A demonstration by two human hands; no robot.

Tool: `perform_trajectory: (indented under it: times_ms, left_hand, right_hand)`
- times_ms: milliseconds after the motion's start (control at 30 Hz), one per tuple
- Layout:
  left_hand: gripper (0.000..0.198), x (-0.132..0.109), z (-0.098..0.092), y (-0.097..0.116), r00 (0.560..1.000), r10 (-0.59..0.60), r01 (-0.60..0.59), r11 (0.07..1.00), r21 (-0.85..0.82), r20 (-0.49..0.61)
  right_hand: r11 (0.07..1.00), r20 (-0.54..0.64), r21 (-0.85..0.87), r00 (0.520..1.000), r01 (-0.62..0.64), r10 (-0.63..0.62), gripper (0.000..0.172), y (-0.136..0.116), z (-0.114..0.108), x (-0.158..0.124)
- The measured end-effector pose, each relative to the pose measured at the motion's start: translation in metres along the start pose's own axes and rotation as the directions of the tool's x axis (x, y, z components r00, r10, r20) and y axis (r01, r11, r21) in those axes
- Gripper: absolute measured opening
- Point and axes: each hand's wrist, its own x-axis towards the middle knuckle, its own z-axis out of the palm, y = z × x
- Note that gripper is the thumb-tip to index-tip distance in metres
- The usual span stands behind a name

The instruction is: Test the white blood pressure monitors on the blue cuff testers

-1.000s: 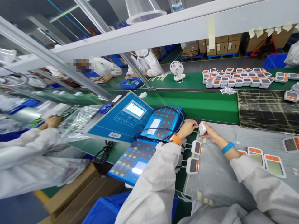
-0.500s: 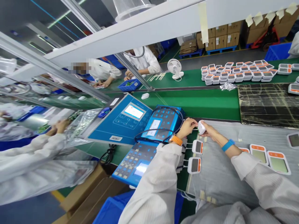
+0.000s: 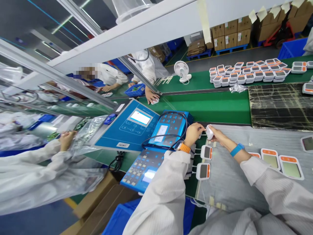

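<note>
Well, the right hand (image 3: pixel 218 137) pinches a small white plastic casing (image 3: pixel 209 132) in its fingers, while the left hand (image 3: pixel 193 134) sits just beside it, the two close together above a grey sheet (image 3: pixel 227 186). Two wired orange-trimmed display units (image 3: pixel 206 152) lie near the hands, next to a blue tester (image 3: pixel 168 132). Farther off – a green conveyor belt (image 3: pixel 207 107), a co-worker's hand (image 3: pixel 151 96) on a white piece, and rows of stacked white units (image 3: pixel 246 75).
</note>
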Motion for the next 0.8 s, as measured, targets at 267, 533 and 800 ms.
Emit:
perform_trajectory:
  times_ms: [267,533,800]
  left_hand:
    - [0.002,-0.014,0.005,-0.007,0.982,-0.052,0.066,0.995,-0.074,0.180]
    - [0.007,-0.016,0.011,-0.010,0.991,-0.042,0.055,0.994,-0.098,0.128]
    - [0.007,-0.023,0.012,-0.009,0.995,-0.051,0.061,0.991,-0.118,0.083]
  right_hand:
    - [1.000,0.003,-0.014,1.000,-0.006,0.006,0.049,0.003,-0.001,0.003]
    - [1.000,-0.038,-0.003,0.999,0.006,-0.007,0.045,0.005,0.002,0.002]
    - [0.985,-0.063,-0.136,0.991,0.107,-0.117,0.041,0.012,0.010,0.006]
